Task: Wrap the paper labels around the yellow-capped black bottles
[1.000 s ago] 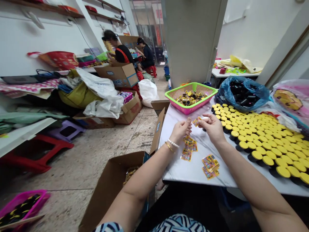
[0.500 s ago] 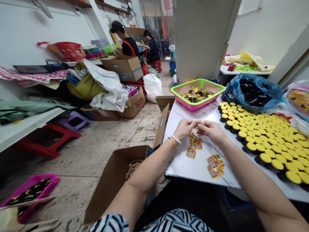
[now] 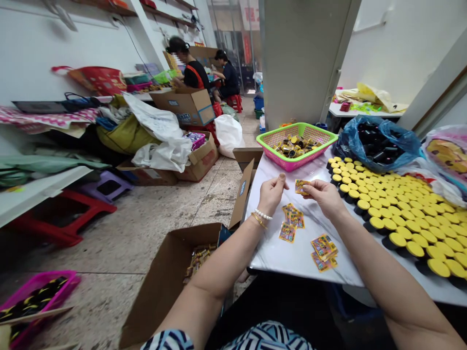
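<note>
Right hand (image 3: 323,195) pinching flat printed card (image 3: 300,186), left hand (image 3: 271,193) free, loosely curled, marbled tabletop (image 3: 285,258)

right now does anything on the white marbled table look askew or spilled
Nothing looks spilled. The small printed yellow sheets lie in two loose piles, askew and overlapping, unlike the close-packed yellow-topped black cylinders.

Single head-worn view, facing forward and down, near table (image 3: 270,253), floor (image 3: 175,209) leftward.
</note>
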The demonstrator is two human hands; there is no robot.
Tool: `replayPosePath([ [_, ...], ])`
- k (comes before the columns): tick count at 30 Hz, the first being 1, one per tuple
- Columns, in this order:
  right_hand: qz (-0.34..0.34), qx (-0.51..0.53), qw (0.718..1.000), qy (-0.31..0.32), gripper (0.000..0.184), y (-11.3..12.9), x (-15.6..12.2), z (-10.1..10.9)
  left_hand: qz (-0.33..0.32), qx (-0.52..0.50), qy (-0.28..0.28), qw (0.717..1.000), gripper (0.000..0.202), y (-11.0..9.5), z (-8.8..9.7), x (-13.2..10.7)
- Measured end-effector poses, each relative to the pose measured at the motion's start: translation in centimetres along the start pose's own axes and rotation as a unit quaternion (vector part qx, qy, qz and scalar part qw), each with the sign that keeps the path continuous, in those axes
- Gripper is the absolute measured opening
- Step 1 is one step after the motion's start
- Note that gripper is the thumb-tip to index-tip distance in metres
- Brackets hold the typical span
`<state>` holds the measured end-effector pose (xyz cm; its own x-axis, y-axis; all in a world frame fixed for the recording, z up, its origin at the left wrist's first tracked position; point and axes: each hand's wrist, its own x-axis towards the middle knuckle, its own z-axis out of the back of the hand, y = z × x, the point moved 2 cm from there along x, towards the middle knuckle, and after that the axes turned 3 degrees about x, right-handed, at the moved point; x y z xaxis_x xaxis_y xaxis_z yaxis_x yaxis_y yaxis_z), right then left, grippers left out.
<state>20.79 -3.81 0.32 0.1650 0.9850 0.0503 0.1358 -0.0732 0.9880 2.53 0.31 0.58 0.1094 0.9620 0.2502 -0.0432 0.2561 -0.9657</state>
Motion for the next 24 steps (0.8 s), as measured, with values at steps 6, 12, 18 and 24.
replayPosePath([
  [6, 0.055, -0.032, 0.997, -0.032, 0.037, 0.2, -0.3, -0.2, -0.016, 0.002, -0.014, 1.0, 0.062, -0.8, 0.1, -1.2],
  [12, 0.082, -0.09, 0.992, -0.016, 0.041, 0.2, -0.8, -0.7, 0.003, -0.012, -0.014, 1.0, 0.049, -1.1, 0.0, -1.2],
  [18, 0.131, -0.185, 0.974, -0.013, 0.039, -0.2, -1.4, -1.4, 0.043, -0.09, 0.046, 0.994, 0.032, -1.5, 0.0, -1.6],
  [24, 0.193, -0.299, 0.935, 0.0, 0.031, 0.3, -2.4, -2.3, 0.118, -0.08, 0.075, 0.987, 0.044, -1.5, 0.7, -1.8],
])
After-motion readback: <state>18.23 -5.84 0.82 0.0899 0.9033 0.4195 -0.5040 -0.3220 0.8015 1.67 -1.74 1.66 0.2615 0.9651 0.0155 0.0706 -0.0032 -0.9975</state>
